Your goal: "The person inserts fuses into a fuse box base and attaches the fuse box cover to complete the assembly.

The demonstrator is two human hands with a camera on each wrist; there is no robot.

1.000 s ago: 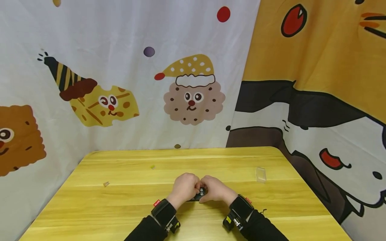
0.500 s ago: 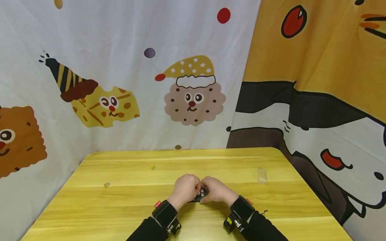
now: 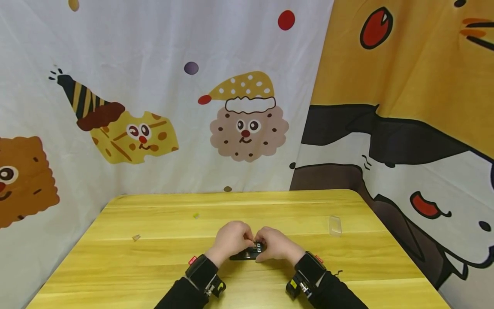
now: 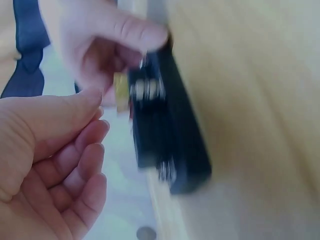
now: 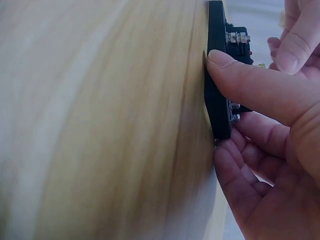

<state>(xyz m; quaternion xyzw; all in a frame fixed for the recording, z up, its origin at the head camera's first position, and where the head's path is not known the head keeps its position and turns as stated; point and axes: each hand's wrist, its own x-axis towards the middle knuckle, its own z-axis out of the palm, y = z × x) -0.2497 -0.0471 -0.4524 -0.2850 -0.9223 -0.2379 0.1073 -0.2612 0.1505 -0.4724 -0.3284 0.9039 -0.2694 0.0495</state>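
Note:
A long black base carries a raised black block with metal screw terminals; this black terminal-block device (image 3: 243, 256) is held close over the wooden table. My right hand (image 3: 277, 244) grips its right end. In the right wrist view, the thumb (image 5: 235, 75) presses the base while the fingers (image 5: 250, 150) curl behind it. A small yellow piece (image 4: 121, 92) sticks out from the block. Just off that piece is my left hand (image 4: 55, 140), fingers loosely bent and thumb near the index fingertip, with nothing visible between them.
A clear plastic piece (image 3: 334, 225) lies on the table (image 3: 301, 283) to the right. At the left are a small brownish clear bit (image 3: 136, 237) and a tiny yellow-green bit (image 3: 196, 216). A printed curtain (image 3: 154, 43) hangs along the table's far edge.
My left hand has drawn back to the left from the device, uncovering more of its black base. The right hand keeps its grip in about the same spot.

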